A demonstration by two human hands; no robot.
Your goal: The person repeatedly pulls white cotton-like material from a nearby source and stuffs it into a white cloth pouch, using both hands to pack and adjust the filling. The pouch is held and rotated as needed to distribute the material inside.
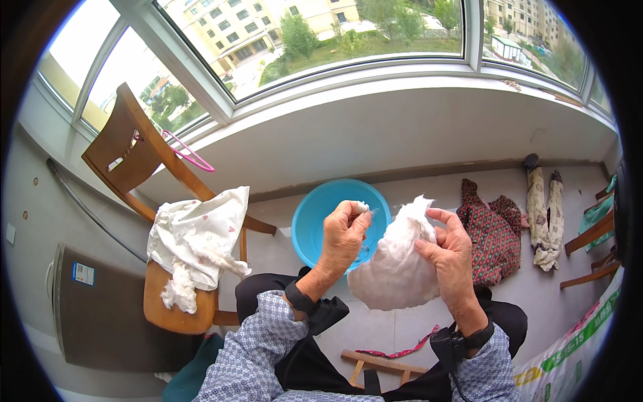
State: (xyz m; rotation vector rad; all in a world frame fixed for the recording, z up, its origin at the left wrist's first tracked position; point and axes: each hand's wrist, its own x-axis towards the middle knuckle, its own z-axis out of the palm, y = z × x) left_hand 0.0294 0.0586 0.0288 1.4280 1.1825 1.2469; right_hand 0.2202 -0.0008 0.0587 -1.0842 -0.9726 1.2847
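Note:
My left hand [341,231] is closed above the blue plastic basin [304,221], with a small tuft of whitish fibre [362,206] pinched between thumb and fingertips. A floppy piece of white fibre batting [394,276], perhaps cotton, hangs from my right hand [449,254]. The right thumb presses on its front while the index finger is extended near the ragged top edge. A narrow gap separates the left fingers from the batting. Some small fluff [365,251] shows inside the basin, which is partly hidden by my left hand and the batting.
To the left, a wooden chair [176,321] bears a white printed cloth [188,226] and loose white fluff [180,291]. A patterned red-and-dark garment [490,236] and beige patterned trousers [545,216] lie on the floor at right. Between my legs stands a low wooden stool [384,360].

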